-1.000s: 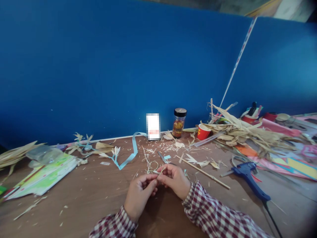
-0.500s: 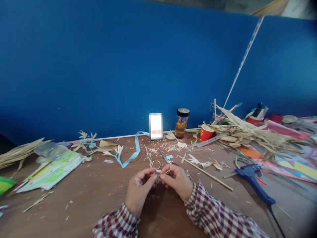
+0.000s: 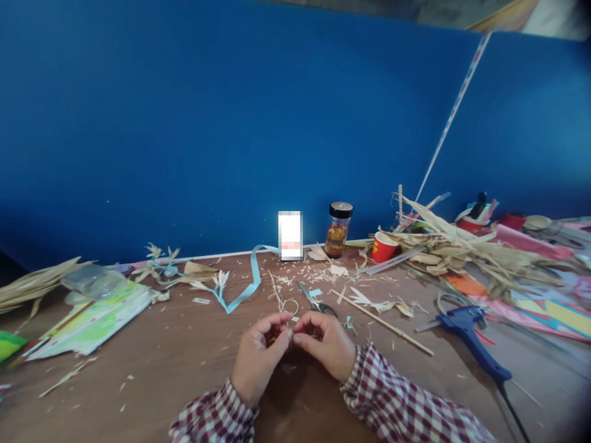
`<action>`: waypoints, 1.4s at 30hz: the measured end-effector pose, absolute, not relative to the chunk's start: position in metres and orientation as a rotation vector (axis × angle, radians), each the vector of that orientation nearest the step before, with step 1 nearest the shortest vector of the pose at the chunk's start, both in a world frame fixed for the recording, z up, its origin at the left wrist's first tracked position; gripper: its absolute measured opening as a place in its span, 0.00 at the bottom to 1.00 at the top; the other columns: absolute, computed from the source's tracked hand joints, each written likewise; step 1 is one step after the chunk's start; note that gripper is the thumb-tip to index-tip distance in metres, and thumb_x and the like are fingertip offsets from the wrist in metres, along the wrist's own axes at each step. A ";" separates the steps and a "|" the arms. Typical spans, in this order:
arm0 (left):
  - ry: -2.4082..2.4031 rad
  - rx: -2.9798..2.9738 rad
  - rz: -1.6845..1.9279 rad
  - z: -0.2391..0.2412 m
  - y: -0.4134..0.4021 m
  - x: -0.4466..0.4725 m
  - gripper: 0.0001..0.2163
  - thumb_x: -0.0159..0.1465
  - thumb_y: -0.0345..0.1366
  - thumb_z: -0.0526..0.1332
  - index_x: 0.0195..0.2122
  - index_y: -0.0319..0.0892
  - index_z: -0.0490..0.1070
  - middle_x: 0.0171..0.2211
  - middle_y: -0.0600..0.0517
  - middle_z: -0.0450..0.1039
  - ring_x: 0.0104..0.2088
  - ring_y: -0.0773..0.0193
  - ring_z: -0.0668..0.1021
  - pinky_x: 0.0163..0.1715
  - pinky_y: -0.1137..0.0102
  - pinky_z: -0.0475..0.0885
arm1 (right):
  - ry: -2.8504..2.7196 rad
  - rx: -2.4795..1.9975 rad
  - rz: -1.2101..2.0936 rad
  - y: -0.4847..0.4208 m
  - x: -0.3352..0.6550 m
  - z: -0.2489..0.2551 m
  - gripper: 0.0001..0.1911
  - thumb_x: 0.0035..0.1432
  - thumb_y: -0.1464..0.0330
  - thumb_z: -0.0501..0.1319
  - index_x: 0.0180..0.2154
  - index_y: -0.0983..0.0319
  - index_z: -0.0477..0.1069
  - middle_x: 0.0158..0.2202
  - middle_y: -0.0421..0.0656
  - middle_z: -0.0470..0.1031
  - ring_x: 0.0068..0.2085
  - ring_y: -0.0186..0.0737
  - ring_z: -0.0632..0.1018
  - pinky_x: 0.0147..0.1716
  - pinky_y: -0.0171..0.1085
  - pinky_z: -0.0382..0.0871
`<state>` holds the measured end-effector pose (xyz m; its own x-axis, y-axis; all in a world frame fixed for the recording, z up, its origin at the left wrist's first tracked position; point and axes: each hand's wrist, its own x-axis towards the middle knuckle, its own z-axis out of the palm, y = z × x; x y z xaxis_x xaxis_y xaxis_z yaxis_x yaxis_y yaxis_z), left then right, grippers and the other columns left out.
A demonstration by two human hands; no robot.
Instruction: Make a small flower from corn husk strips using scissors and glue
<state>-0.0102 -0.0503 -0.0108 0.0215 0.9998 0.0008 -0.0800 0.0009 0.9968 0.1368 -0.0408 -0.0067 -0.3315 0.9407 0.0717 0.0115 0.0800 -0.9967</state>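
We pinch a husk sliver (image 3: 292, 329) between left hand (image 3: 259, 357) and right hand (image 3: 327, 346); finished husk flowers (image 3: 160, 254) lie at ten o'clock, raw husks (image 3: 462, 247) at two.

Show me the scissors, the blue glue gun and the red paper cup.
scissors (image 3: 308, 294), head view, on the blades.
blue glue gun (image 3: 462, 321), head view, on its body.
red paper cup (image 3: 383, 250), head view, on its side wall.

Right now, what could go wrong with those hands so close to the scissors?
The scissors lie just beyond the left hand and right hand; a quick reach forward might bump them. The thin wooden stick lies close to the right sleeve, which could knock it. The fingers pinch something too tiny to make out; dropped, it might get lost among the straw scraps.
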 end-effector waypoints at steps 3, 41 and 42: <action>1.127 1.157 1.211 -0.011 -0.050 -0.010 0.12 0.51 0.36 0.62 0.37 0.40 0.72 0.24 0.54 0.70 0.24 0.71 0.71 0.26 0.77 0.67 | -1.549 -1.017 1.327 -0.040 0.137 -0.008 0.06 0.49 0.68 0.60 0.28 0.64 0.67 0.23 0.38 0.68 0.25 0.29 0.67 0.25 0.29 0.60; 1.070 1.048 1.216 -0.006 -0.054 -0.002 0.10 0.52 0.40 0.61 0.27 0.37 0.73 0.19 0.55 0.66 0.17 0.74 0.63 0.18 0.77 0.60 | -1.510 -0.958 1.440 -0.039 0.136 -0.015 0.11 0.50 0.62 0.59 0.26 0.63 0.63 0.20 0.35 0.60 0.21 0.27 0.60 0.19 0.29 0.54; 1.068 1.052 1.216 -0.007 -0.054 -0.003 0.10 0.52 0.40 0.61 0.27 0.37 0.73 0.18 0.55 0.66 0.17 0.74 0.63 0.18 0.77 0.60 | -1.518 -0.960 1.429 -0.040 0.136 -0.015 0.11 0.51 0.61 0.59 0.26 0.63 0.63 0.20 0.35 0.60 0.21 0.28 0.60 0.19 0.29 0.54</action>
<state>-0.0025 -0.0540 -0.0066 0.0495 0.9973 -0.0540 -0.1822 0.0621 0.9813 0.1358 -0.0396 -0.0148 -0.3721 0.9261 0.0624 -0.0065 0.0646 -0.9979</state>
